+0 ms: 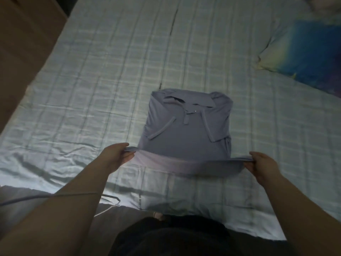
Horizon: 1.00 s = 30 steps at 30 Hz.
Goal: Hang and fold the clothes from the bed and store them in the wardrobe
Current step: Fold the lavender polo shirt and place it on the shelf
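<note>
Single wide-angle view, head-worn. Looks steeply down and forward from near edge of bed [96, 85], close above it.

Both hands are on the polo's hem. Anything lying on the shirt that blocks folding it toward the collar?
Nothing visible does. The left hand and right hand pinch the hem corners of the polo shirt; only its own folded-in sleeves lie on it. The pillow lies apart, to the right.

Bare forearms [73, 196], black clothing [175, 237] at waist
</note>
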{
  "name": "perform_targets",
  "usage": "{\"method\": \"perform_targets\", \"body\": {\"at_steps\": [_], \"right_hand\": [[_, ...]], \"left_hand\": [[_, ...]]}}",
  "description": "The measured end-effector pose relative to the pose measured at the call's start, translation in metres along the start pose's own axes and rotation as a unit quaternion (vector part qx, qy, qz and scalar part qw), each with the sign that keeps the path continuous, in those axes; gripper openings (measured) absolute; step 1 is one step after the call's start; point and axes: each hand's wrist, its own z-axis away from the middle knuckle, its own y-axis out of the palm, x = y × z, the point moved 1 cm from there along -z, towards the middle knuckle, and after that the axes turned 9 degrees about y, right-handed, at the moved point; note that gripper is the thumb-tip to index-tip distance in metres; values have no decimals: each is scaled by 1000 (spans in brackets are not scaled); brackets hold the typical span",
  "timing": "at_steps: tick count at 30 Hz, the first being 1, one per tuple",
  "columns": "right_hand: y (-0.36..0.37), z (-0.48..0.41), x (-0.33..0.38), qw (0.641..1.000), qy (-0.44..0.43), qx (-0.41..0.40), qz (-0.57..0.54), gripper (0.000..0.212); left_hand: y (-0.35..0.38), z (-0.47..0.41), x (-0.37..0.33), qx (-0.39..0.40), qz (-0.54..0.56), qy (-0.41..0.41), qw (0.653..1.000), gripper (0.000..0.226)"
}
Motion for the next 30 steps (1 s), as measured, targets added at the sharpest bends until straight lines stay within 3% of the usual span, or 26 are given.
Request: {"method": "perform_targets", "body": {"at_steps": [10, 17, 23, 30], "right_hand": [[73, -72, 103, 999, -32, -14, -7, 34], [137, -145, 159, 990, -103, -55, -74, 13], [183, -215, 172, 985, -134, -40, -97, 15], [201, -261, 161, 982, -135, -25, -129, 18]], "left_hand": [[78, -112, -85, -27, -14, 36, 999, 27], [127, -239, -108, 17, 55, 51, 997, 31], [154, -324, -98, 34, 92, 50, 994, 29], [173, -358, -78, 41, 155, 63, 985, 16]]}}
